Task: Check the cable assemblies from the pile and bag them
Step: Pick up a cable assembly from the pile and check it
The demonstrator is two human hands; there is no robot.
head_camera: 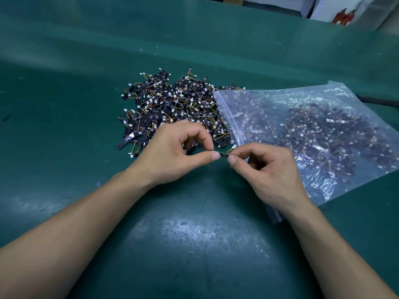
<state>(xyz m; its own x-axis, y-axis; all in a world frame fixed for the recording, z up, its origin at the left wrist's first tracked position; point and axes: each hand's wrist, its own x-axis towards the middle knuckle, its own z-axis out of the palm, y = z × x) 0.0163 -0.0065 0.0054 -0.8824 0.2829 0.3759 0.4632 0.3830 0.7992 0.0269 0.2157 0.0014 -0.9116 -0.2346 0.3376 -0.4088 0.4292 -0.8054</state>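
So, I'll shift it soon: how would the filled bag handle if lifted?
Probably floppy: the plastic bag is thin and crinkled. It likely sags where the bagged assemblies bunch. Its zip edge may be unsealed, so contents could spill.

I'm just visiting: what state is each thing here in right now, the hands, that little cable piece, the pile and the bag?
left hand, pinches one end of the cable assembly.
right hand, pinches its other end.
cable assembly, held between both hands' fingertips.
pile, loose on the green mat, unbagged.
bag, lying flat, partly filled; zip mouth open or closed, cannot tell.
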